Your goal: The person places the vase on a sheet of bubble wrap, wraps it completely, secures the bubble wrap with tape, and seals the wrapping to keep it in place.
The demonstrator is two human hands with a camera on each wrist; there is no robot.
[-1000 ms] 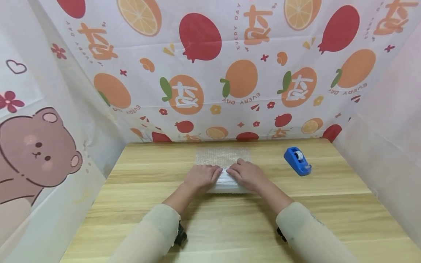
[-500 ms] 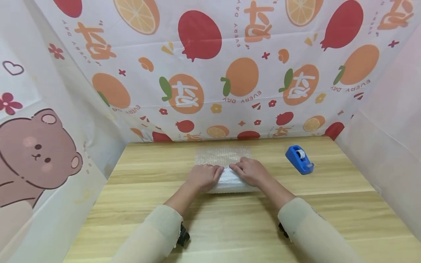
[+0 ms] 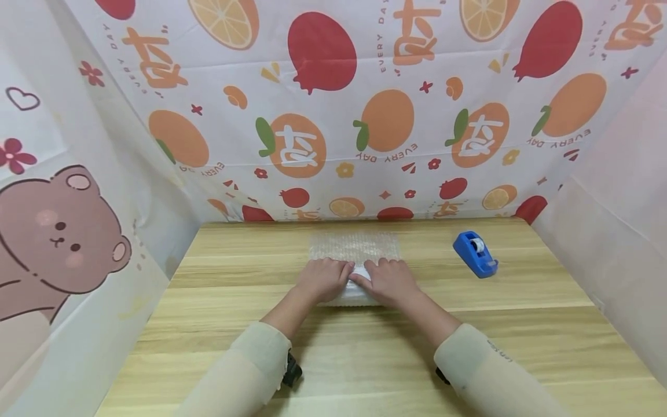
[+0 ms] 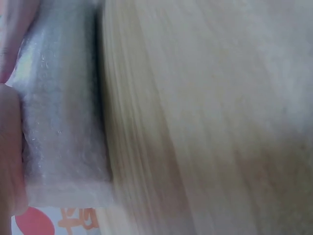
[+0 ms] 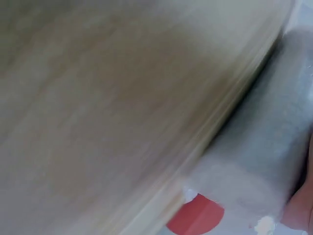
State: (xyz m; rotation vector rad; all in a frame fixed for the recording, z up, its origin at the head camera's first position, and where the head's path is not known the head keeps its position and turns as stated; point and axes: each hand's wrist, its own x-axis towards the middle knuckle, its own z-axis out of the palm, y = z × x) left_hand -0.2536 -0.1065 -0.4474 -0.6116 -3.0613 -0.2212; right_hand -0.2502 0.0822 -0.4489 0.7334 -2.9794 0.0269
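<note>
A rolled bundle of clear bubble wrap [image 3: 354,296] lies crosswise on the wooden table, and a flat sheet of bubble wrap [image 3: 354,246] stretches from it toward the back. My left hand [image 3: 324,281] grips the bundle's left part, fingers bent over its far side. On the right part, my right hand [image 3: 391,282] grips it, its thumb pointing toward the left thumb. In the left wrist view the layered wrap [image 4: 63,117] fills the left side beside the fingers. The right wrist view, blurred, has the roll [image 5: 259,147] along its right. What the wrap encloses cannot be made out.
A blue tape dispenser [image 3: 475,253] with a roll of tape stands to the right of the bubble wrap. Behind the wooden table [image 3: 365,359] hangs a fruit-print cloth [image 3: 333,133]. Another cloth with a bear [image 3: 62,237] hangs at the left.
My right hand has shifted slightly left along the roll, and its thumb now lies close to the left thumb. The left hand stays nearly where it was. The head view has tilted slightly.
</note>
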